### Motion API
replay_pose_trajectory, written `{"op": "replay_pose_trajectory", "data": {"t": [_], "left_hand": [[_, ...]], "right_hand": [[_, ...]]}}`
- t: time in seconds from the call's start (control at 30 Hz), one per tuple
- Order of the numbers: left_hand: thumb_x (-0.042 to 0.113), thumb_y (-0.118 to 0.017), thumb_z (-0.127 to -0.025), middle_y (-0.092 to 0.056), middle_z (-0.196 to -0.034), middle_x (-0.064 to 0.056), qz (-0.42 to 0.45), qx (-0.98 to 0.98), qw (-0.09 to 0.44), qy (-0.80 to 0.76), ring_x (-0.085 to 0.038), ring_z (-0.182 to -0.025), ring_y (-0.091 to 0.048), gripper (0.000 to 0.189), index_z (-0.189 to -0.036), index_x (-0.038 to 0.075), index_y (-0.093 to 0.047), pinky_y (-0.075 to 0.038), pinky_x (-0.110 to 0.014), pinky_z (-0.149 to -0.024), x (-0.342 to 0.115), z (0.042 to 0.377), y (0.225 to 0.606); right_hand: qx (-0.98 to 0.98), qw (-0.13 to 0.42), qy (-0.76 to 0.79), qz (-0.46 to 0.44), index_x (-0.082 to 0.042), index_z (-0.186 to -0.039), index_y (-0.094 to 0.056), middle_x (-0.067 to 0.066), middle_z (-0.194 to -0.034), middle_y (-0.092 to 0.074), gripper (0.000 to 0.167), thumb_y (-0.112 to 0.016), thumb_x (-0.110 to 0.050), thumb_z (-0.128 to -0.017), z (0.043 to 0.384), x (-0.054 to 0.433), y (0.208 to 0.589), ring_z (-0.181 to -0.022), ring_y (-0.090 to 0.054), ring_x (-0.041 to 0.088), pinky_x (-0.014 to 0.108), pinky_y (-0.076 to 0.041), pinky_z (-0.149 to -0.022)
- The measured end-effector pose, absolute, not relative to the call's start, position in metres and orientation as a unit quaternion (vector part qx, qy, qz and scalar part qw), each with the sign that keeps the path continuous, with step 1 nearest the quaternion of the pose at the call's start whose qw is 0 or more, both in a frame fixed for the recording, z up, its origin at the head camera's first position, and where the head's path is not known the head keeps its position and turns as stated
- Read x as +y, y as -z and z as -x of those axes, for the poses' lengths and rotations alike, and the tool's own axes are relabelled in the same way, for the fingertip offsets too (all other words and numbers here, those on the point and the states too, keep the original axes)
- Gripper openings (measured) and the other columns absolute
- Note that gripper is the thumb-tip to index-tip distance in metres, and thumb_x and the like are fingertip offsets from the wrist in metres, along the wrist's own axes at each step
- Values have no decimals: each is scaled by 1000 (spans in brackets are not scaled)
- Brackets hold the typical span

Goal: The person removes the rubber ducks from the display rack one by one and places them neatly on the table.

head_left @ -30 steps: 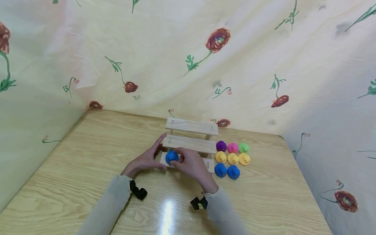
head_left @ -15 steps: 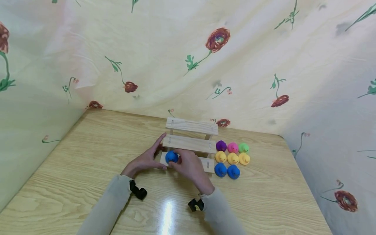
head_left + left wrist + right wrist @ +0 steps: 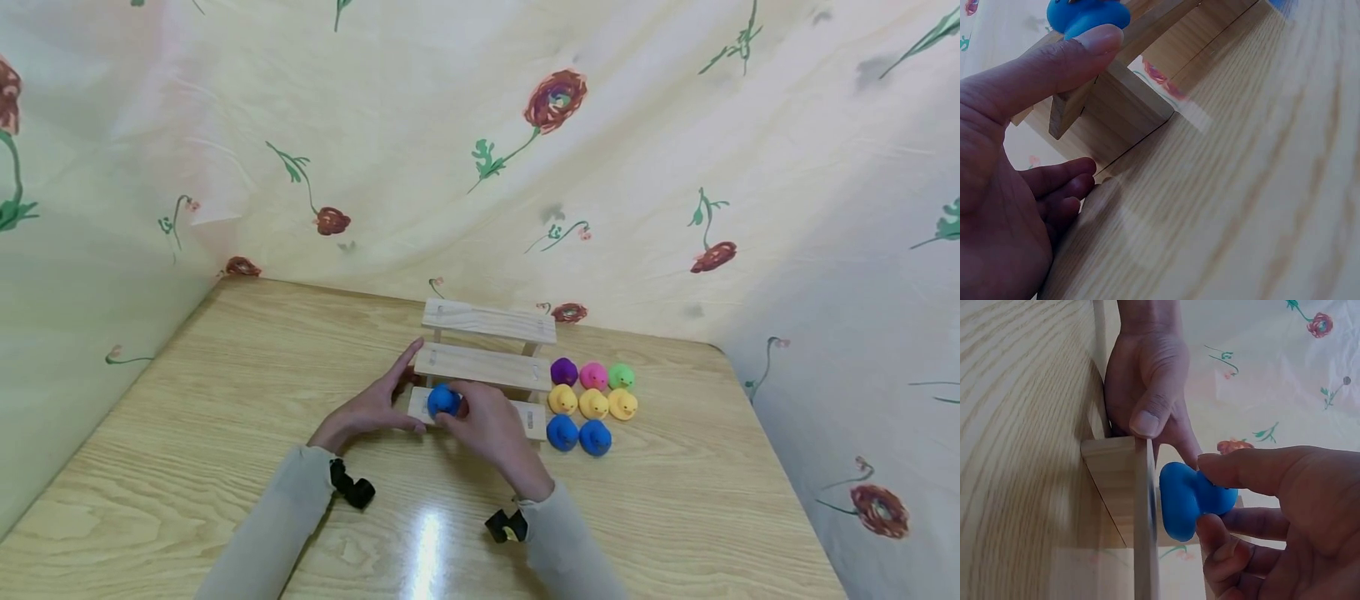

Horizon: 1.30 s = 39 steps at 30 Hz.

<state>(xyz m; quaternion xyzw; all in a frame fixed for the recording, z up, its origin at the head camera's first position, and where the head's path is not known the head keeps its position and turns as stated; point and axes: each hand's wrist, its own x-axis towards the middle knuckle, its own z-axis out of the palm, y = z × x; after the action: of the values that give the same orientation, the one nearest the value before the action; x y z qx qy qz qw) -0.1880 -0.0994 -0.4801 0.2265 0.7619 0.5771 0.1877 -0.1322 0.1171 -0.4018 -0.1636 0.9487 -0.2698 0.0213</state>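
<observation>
A three-step wooden rack [image 3: 483, 367] stands near the back of the table. On its lowest step, towards the left end, is a blue toy duck [image 3: 442, 401]. My right hand [image 3: 491, 423] pinches this duck between thumb and fingers; the right wrist view shows the duck [image 3: 1188, 500] upright at the board's face. My left hand [image 3: 371, 408] rests at the rack's left end with fingers spread. Its thumb [image 3: 1100, 40] touches the front edge of the lowest step, while the other fingers lie by the side support.
Right of the rack, toy ducks sit in rows: purple [image 3: 564, 372], pink [image 3: 594, 376] and green [image 3: 621, 377] at the back, three yellow ones [image 3: 594, 404] in the middle, two blue ones [image 3: 562, 433] in front. A flowered cloth [image 3: 420, 167] hangs behind the table [image 3: 300, 350].
The blue duck on the lowest step has shifted slightly to the right, with my right hand still pinching it. My left hand keeps its place at the rack's end.
</observation>
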Motion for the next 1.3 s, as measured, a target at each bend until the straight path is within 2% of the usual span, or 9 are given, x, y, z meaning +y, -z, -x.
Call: {"op": "replay_pose_trajectory", "data": {"t": [0.23, 0.43, 0.87, 1.13, 1.3], "left_hand": [[23, -90, -73, -22, -162, -22, -235, 764, 178, -573, -41, -147, -28, 131, -161, 38, 6, -17, -62, -124, -100, 188, 479], [25, -89, -75, -6, -169, -16, -239, 768, 176, -568, -42, -151, -20, 129, -159, 43, 7, -18, -63, -124, -101, 188, 480], [21, -89, -75, -9, -168, -19, -244, 772, 171, -562, -41, -150, -22, 130, -160, 39, 7, -19, -63, -123, -100, 188, 481], [21, -90, -73, -17, -165, -20, -236, 774, 173, -561, -39, -150, -24, 130, -160, 42, 5, -19, -60, -125, -99, 188, 481], [22, -90, -73, -12, -167, -18, -240, 775, 169, -560, -40, -151, -23, 130, -159, 45, 5, -18, -60, -125, -100, 188, 482]], "right_hand": [[948, 21, 276, 156, -13, -114, -71, -3, -77, -62, 30, -78, -27, -88, 127, 129, 399, -67, -51, 10, 20, -42, -57], [948, 22, 279, 151, -10, -121, -70, -2, -80, -64, 36, -77, -25, -88, 122, 140, 397, -69, -53, 10, 20, -44, -59], [952, 23, 276, 127, -9, -122, -70, -4, -80, -64, 38, -78, -24, -88, 114, 163, 396, -69, -52, 10, 20, -43, -58], [952, 19, 284, 108, -8, -122, -70, -3, -78, -61, 38, -78, -20, -87, 111, 181, 396, -67, -51, 10, 20, -42, -55], [953, 26, 286, 94, -10, -122, -70, -4, -77, -60, 38, -79, -21, -86, 109, 194, 394, -68, -51, 11, 20, -41, -56]]}}
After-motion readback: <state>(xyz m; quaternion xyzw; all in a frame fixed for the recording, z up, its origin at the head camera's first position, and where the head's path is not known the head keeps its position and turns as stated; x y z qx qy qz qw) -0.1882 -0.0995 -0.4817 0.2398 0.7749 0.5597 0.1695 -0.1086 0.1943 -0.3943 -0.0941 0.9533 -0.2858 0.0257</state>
